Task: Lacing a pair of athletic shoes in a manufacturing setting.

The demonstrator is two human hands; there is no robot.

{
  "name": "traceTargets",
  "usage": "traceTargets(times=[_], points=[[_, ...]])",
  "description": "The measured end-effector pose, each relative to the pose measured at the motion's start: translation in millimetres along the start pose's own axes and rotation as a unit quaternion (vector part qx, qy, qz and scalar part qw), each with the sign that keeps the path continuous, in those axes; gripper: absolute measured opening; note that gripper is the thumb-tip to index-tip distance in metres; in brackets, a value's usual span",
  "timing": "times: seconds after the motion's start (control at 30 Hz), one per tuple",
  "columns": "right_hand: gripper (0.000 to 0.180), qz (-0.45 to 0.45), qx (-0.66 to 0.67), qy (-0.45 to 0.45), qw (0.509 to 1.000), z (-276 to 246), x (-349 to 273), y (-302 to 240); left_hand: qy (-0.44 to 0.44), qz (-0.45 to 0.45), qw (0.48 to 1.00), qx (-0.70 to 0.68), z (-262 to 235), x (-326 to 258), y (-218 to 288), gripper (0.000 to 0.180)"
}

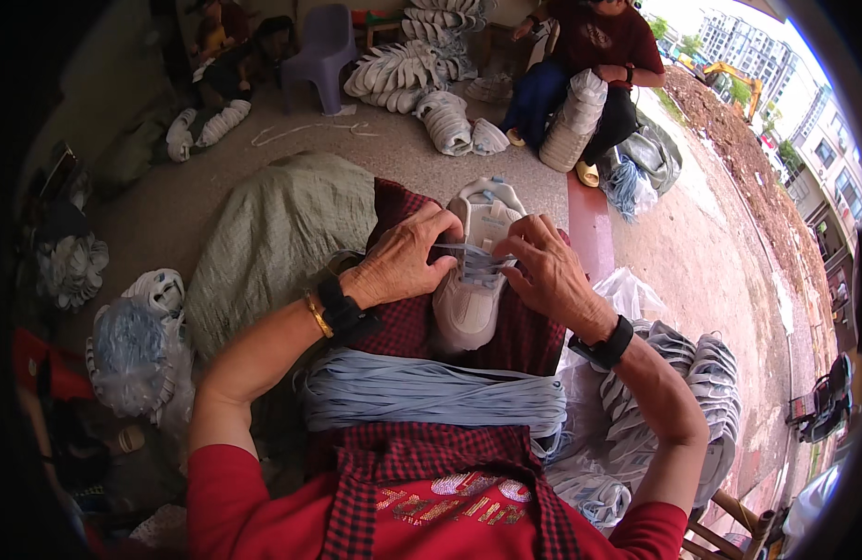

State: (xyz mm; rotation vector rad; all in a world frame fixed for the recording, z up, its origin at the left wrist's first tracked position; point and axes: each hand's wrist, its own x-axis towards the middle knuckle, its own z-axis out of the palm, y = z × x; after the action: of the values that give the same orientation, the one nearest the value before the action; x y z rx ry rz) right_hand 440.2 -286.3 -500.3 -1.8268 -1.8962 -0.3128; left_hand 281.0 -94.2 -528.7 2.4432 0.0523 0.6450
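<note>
On my lap lies a white shoe upper, its rounded toe pointing toward me and its collar away. Pale blue-grey shoelace crosses its eyelet rows. My left hand is at the upper's left side, thumb and forefinger pinched on a lace end. Over the right eyelets, my right hand has its fingers closed on the lace too; the fingertips partly cover it. A thick bundle of blue-grey laces stretches across my lap, nearer to me than the upper.
A pale woven sack lies left of my lap. Stacked shoe uppers stand at my right; a plastic-wrapped bundle is at my left. Across the floor, a seated person holds a stack of uppers near a purple chair.
</note>
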Motion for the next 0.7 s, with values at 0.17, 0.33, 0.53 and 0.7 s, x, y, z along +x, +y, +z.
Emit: traceTargets(times=[0.17,0.33,0.53,0.7], points=[[0.015,0.005,-0.02,-0.04,0.999,2,-5,4,0.013,0.008,1.0,0.001,4,7,5,0.037],[0.013,0.019,-0.025,-0.046,0.998,3,0,1,0.007,0.0,1.0,0.008,5,6,3,0.041],[0.013,0.01,0.021,-0.072,0.997,6,7,13,-0.001,-0.014,1.0,0.017,8,8,6,0.046],[0.008,-0.011,0.186,-0.106,0.977,15,5,-6,0.003,-0.022,1.0,0.018,10,7,7,0.047]])
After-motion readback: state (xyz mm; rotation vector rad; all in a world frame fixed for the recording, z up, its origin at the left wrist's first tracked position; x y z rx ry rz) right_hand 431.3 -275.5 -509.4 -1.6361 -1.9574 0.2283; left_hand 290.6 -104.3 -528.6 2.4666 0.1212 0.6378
